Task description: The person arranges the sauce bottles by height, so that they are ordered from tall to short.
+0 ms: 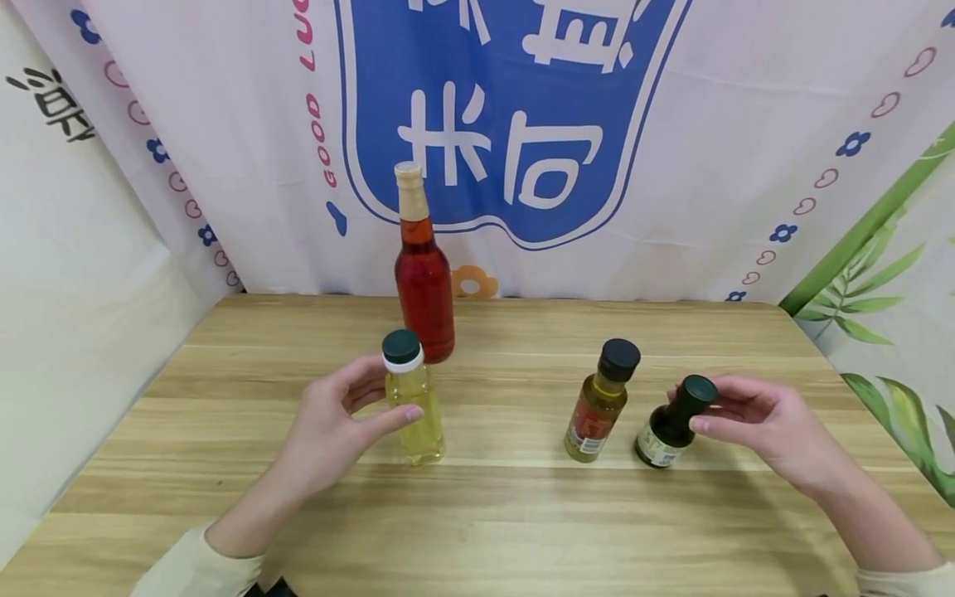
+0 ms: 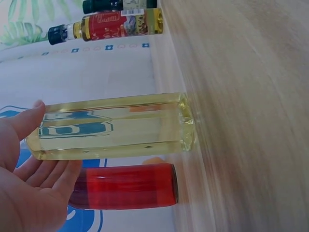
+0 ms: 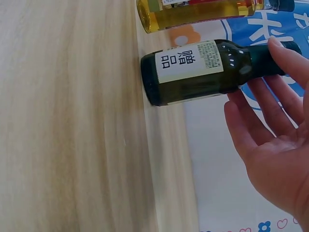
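Note:
A clear bottle of pale yellow oil (image 1: 419,419) with a dark green cap stands on the wooden table, left of centre. My left hand (image 1: 328,431) holds it from the left, thumb at the front and the other fingers behind. In the left wrist view the thumb lies against the upper part of that oil bottle (image 2: 116,126). Over on the right is a small dark green bottle (image 3: 188,70) with a pale label. My right hand (image 1: 776,427) grips its neck, thumb on the near side, fingers partly hidden behind.
A tall bottle of red liquid (image 1: 427,290) with a cream-wrapped neck stands behind the oil bottle. Just left of the dark bottle is a red-labelled bottle (image 1: 595,414) with a black cap. A printed cloth (image 1: 261,207) hangs along the table's back edge.

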Demonstrator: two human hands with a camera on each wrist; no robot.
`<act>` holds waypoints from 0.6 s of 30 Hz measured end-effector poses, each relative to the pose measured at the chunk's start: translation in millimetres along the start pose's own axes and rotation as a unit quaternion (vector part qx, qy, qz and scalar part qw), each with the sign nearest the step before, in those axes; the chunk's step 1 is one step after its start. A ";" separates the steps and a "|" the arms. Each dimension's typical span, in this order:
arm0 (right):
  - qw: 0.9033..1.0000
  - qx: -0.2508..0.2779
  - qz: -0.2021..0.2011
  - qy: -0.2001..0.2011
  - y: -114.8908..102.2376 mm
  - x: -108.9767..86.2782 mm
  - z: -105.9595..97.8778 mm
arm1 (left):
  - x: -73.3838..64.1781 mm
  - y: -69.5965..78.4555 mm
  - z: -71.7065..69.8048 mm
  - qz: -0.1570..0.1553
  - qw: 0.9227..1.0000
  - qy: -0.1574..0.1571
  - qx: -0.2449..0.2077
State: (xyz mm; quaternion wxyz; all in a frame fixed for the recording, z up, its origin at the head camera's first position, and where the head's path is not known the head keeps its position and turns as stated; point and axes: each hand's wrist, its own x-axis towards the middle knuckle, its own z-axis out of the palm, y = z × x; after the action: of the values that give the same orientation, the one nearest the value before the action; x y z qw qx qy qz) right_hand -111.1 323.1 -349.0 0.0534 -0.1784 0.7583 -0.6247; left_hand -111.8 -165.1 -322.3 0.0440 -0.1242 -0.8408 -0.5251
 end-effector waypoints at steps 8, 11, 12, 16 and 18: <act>1.000 -0.030 -0.003 -0.007 3.4 1.3 4.5 | -2.7 -5.3 -2.2 -0.001 1.000 0.001 -0.014; 0.999 -0.048 0.000 -0.008 4.7 2.1 6.0 | -3.0 -7.1 -3.0 -0.010 1.000 0.002 -0.019; 0.998 -0.054 0.001 -0.007 5.1 2.1 6.4 | -2.9 -7.8 -3.1 -0.012 1.000 0.002 -0.019; 0.996 -0.086 0.006 0.000 6.7 1.3 7.2 | -1.8 -9.5 -2.8 -0.017 1.000 -0.003 -0.022; 0.994 -0.105 0.007 0.004 7.2 1.0 8.1 | -1.5 -10.0 -2.8 -0.019 1.000 -0.005 -0.022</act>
State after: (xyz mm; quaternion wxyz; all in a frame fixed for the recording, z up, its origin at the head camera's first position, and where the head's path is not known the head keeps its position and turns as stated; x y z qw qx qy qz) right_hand -111.0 316.4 -357.5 0.0352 -0.1752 0.8212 -0.5420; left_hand -113.0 -172.1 -330.1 0.0273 -0.1114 -0.8315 -0.5436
